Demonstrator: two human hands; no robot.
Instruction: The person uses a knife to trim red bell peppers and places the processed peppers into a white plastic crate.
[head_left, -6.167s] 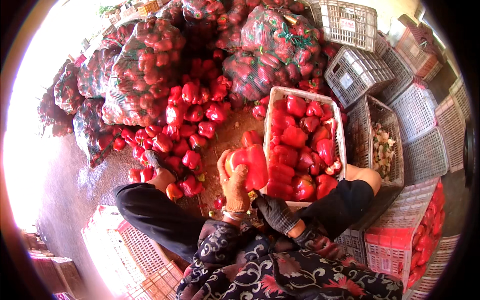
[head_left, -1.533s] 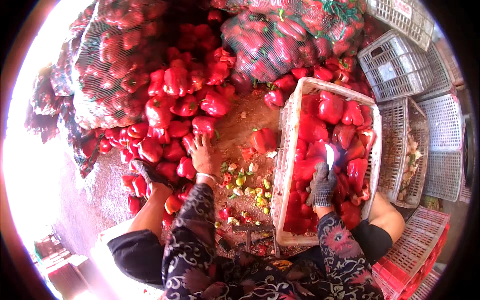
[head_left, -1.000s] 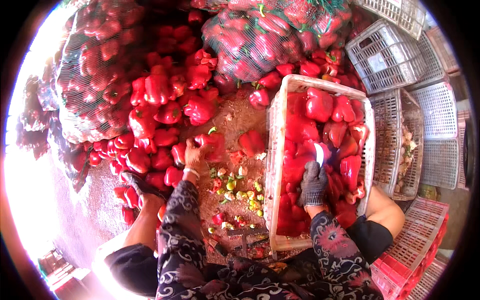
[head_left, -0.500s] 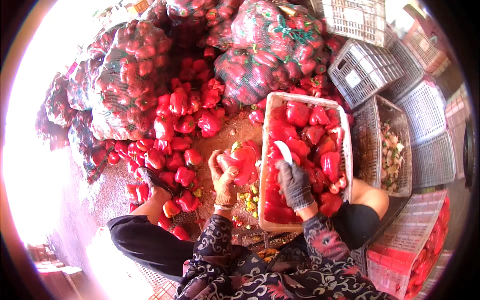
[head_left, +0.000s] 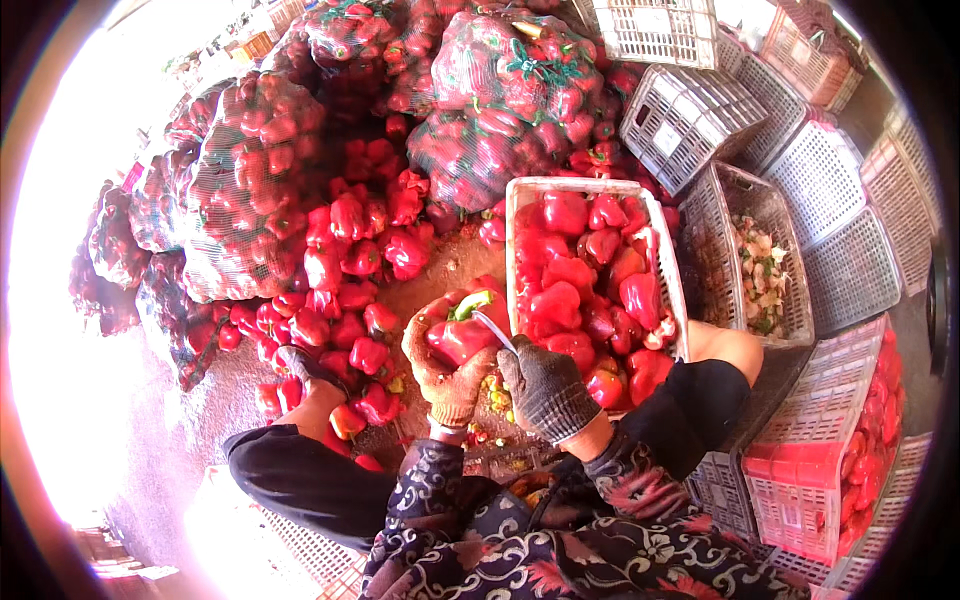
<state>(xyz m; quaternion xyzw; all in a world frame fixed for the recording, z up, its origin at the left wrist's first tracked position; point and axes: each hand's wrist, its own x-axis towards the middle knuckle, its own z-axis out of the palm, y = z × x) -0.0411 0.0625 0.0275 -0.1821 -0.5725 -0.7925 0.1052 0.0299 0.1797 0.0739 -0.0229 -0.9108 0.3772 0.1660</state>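
Observation:
My left hand (head_left: 445, 378), in an orange-tan glove, is closed round a red bell pepper (head_left: 462, 338) whose green stem (head_left: 472, 304) points up and to the right. In a dark grey glove, my right hand (head_left: 548, 388) grips a small knife (head_left: 494, 328); its handle is hidden in the fist. The blade's tip touches or nearly touches the pepper beside the stem. Right beyond both hands stands a pale plastic crate (head_left: 513, 250) filled with red peppers (head_left: 570, 305).
Loose red peppers (head_left: 345, 300) cover the floor ahead and to the left, below bulging mesh sacks (head_left: 250, 190). Stacked crates (head_left: 690, 120) line the right, one with pepper cores (head_left: 762, 270). A crate of red peppers (head_left: 800, 460) stands near my right leg. Green trimmings (head_left: 497, 398) lie between my legs.
My right hand has come left from over the crate, bringing the knife to the pepper's stem. The pepper has turned in my left hand so its stem faces the blade. The view has shifted slightly.

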